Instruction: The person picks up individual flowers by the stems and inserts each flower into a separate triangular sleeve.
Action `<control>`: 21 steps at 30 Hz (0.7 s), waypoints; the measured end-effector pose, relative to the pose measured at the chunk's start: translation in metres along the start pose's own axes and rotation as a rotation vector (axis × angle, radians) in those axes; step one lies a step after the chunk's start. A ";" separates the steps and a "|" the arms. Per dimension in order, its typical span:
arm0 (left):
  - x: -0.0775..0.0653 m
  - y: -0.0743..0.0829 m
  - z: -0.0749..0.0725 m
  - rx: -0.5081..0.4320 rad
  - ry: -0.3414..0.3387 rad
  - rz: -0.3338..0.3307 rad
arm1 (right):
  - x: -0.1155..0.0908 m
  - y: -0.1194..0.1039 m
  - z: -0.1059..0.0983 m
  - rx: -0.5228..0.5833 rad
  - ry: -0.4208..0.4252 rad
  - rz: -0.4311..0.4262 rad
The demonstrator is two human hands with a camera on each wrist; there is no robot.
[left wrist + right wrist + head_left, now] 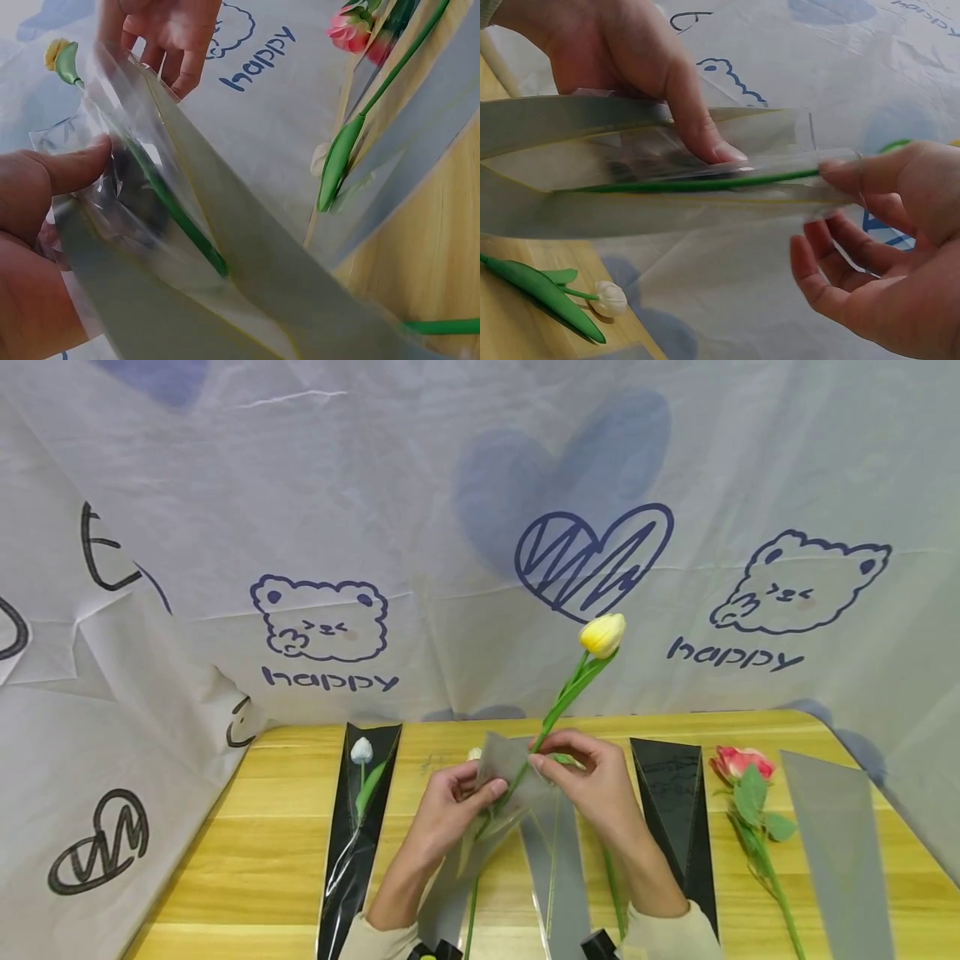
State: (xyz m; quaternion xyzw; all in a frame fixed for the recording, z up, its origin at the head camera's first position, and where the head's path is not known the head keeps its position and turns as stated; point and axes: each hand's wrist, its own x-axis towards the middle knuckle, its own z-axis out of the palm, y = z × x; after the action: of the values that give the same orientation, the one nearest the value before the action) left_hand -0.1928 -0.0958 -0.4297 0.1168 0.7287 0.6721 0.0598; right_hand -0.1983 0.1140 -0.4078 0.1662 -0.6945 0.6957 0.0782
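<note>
A yellow tulip (602,635), artificial in look, leans up to the right, its green stem (705,184) running down inside a clear-and-grey flower sleeve (247,195). My left hand (453,810) grips the sleeve near its mouth, thumb on the clear front; the fingers behind are partly hidden. At the sleeve's mouth my right hand (596,777) pinches the tulip's stem between thumb and index finger. The other right fingers are loosely bent in the right wrist view. Both bloom and leaves stand above the sleeve in the head view.
A white tulip (362,750) lies in a black sleeve (347,877) on the left. Behind my hands lies another white tulip (611,298). To the right are a black sleeve (671,802), a pink rose (741,764) and a grey sleeve (836,843). A printed cloth (450,527) hangs behind the table.
</note>
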 end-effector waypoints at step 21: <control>0.001 -0.004 0.006 0.021 0.017 0.007 | -0.001 0.000 -0.016 -0.161 -0.195 0.056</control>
State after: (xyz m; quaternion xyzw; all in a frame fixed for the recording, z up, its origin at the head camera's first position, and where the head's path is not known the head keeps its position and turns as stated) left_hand -0.1924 -0.0903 -0.4341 0.1139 0.7360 0.6654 0.0500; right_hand -0.1992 0.1296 -0.4076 0.2070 -0.7568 0.6200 0.0040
